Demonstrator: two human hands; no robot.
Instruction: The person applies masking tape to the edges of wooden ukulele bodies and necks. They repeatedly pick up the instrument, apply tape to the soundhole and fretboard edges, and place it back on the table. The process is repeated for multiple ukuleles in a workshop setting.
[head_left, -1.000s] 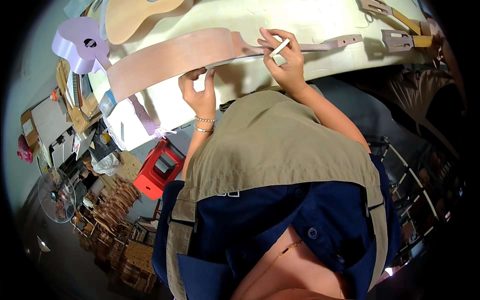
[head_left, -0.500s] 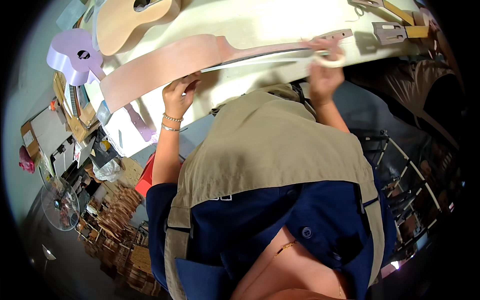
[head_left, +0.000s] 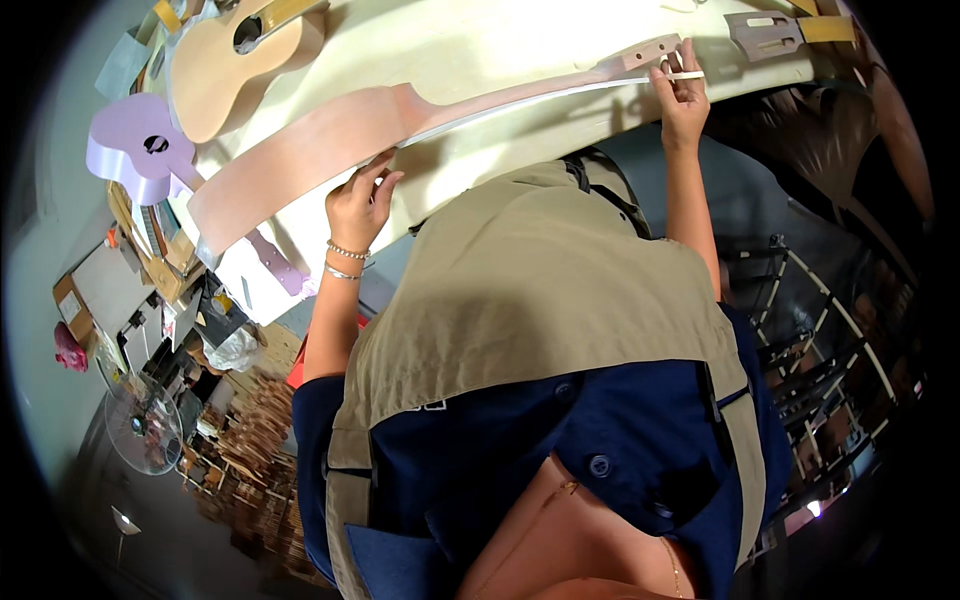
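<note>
An unfinished small guitar (head_left: 300, 155) of pale pinkish wood rests on its side on the table, its neck pointing right. My left hand (head_left: 356, 208) reaches to the near edge of its body, close to the neck joint; the thumb stands apart and the fingertips are partly hidden at the edge. A white strip of tape (head_left: 555, 98) runs along the neck's near face toward the headstock (head_left: 652, 54). Beside the headstock, my right hand (head_left: 684, 118) pinches a roll of tape (head_left: 686, 75), seen nearly edge-on.
The pale table (head_left: 480, 40) also bears a natural-wood guitar body (head_left: 205, 80) and a lilac guitar (head_left: 125, 140) at the left. Another neck (head_left: 770, 38) lies at the far right, near a person's arm (head_left: 900, 140). A fan (head_left: 143, 425) and stacked wood pieces stand lower left.
My right hand has moved right and slightly up with the tape roll, past the neck toward the headstock tip. The strip now lies closer along the neck. My left hand stays at the body's edge.
</note>
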